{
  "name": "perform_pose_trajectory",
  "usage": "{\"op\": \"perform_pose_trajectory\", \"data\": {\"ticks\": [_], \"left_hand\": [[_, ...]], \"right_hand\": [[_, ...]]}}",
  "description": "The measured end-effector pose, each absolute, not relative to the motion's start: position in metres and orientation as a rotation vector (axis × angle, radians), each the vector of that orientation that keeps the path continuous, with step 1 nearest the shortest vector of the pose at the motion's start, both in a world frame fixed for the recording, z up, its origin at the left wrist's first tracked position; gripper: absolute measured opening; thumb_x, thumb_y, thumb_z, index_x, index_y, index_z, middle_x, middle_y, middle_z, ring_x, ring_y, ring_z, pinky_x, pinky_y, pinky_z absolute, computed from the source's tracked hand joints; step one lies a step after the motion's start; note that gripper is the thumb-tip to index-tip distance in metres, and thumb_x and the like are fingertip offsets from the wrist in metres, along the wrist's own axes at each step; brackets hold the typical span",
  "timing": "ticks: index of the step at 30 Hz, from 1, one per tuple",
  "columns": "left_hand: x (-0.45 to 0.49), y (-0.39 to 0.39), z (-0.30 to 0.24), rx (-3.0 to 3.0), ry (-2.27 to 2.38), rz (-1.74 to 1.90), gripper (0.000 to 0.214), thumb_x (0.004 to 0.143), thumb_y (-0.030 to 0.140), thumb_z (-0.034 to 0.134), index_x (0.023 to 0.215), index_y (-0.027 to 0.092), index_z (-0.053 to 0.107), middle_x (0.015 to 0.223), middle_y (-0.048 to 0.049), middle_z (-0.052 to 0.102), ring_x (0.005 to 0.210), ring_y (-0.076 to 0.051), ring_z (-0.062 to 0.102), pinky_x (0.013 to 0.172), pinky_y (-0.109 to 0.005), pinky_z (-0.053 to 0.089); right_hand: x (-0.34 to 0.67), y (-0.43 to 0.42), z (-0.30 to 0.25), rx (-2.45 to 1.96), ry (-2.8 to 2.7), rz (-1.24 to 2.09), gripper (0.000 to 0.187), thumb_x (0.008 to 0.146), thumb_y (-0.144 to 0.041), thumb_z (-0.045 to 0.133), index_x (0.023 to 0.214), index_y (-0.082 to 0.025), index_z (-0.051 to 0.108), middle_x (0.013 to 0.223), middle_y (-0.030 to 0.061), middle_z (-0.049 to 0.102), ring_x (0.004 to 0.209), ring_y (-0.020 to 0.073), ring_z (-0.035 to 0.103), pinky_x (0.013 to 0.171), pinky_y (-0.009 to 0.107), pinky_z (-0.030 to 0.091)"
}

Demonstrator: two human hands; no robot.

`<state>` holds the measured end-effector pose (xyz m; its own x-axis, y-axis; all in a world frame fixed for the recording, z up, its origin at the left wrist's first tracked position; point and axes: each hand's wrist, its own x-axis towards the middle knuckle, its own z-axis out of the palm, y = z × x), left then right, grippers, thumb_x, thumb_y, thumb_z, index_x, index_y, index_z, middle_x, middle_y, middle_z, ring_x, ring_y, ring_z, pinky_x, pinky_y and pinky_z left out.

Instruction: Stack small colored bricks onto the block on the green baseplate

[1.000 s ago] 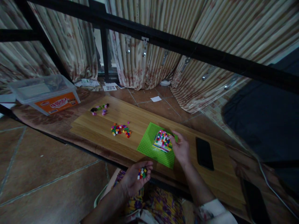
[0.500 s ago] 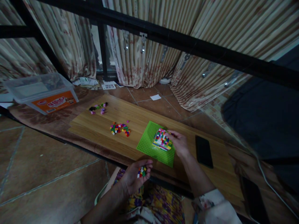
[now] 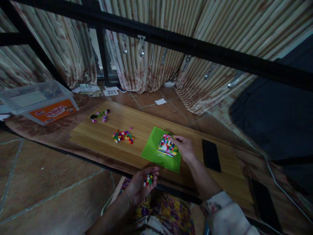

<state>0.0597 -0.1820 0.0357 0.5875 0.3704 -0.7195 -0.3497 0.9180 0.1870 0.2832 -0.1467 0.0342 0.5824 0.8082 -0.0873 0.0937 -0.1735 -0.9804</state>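
My left hand (image 3: 142, 186) is palm up and cupped around several small toy bricks (image 3: 148, 179) in white, red, yellow and green. It is held in front of the table's near edge, over my lap. A green studded baseplate (image 3: 149, 151) lies on the wooden board, bearing a low block built of many-coloured bricks (image 3: 167, 145). My right hand (image 3: 185, 147) reaches in from the right, its thumb and fingers pinched at the block's far right corner. Whatever is between those fingertips is too small and hidden to make out.
Left of the baseplate lies a loose pile of bricks (image 3: 123, 136), with darker and pink pieces (image 3: 99, 115) farther off. A clear plastic box (image 3: 46, 101) stands at the far left. One black phone (image 3: 211, 155) rests right of my hand, and another dark phone-like slab (image 3: 265, 204) lies nearer.
The whole view has shifted slightly. My right fingers stay at the block's far right corner, and my left hand keeps its cupped hold on the bricks.
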Motion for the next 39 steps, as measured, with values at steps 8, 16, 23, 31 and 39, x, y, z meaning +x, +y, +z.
{"op": "perform_pose_trajectory", "data": {"ticks": [8,16,23,31,39], "left_hand": [[0.060,-0.178,0.052,0.013,0.592,0.464,0.032,0.088,0.029,0.050,0.103,0.004,0.064,0.107,-0.0162,0.066,0.091,-0.021,0.064,0.084,-0.032,0.049],[0.062,-0.176,0.060,0.003,0.384,0.459,0.053,0.089,0.044,0.043,0.124,0.006,0.054,0.126,-0.0181,0.057,0.116,-0.026,0.052,0.100,-0.038,0.038],[0.068,-0.178,0.069,0.041,0.419,0.443,0.056,0.087,0.051,0.043,0.120,0.007,0.057,0.112,-0.0157,0.063,0.104,-0.023,0.058,0.089,-0.031,0.044],[0.070,-0.180,0.065,0.036,0.371,0.390,0.059,0.087,0.053,0.041,0.121,0.007,0.056,0.105,-0.0151,0.064,0.095,-0.023,0.060,0.085,-0.033,0.045],[0.073,-0.185,0.055,0.024,0.453,0.388,0.040,0.089,0.039,0.046,0.104,0.008,0.065,0.088,-0.0112,0.067,0.084,-0.019,0.063,0.080,-0.031,0.048]], "right_hand": [[0.281,-0.159,0.041,-1.601,-0.742,0.598,0.042,0.064,-0.046,0.071,0.094,-0.017,0.070,0.086,0.0046,0.072,0.076,0.0176,0.064,0.072,0.031,0.050],[0.233,-0.227,0.080,-1.614,-1.063,0.413,0.018,0.082,-0.035,0.058,0.090,-0.022,0.069,0.088,0.0041,0.070,0.082,0.0182,0.063,0.077,0.032,0.049],[0.200,-0.255,0.094,-1.698,-1.602,0.526,0.024,0.087,-0.020,0.051,0.104,-0.028,0.065,0.102,0.0039,0.065,0.098,0.0211,0.057,0.084,0.037,0.046],[0.199,-0.252,0.081,-1.813,-1.825,0.389,0.021,0.088,-0.018,0.050,0.100,-0.025,0.065,0.099,0.0054,0.063,0.094,0.0227,0.054,0.082,0.038,0.043],[0.194,-0.252,0.074,-1.873,-1.833,0.361,0.016,0.086,-0.018,0.051,0.092,-0.024,0.065,0.090,0.0050,0.066,0.085,0.0227,0.056,0.079,0.039,0.042]]}}
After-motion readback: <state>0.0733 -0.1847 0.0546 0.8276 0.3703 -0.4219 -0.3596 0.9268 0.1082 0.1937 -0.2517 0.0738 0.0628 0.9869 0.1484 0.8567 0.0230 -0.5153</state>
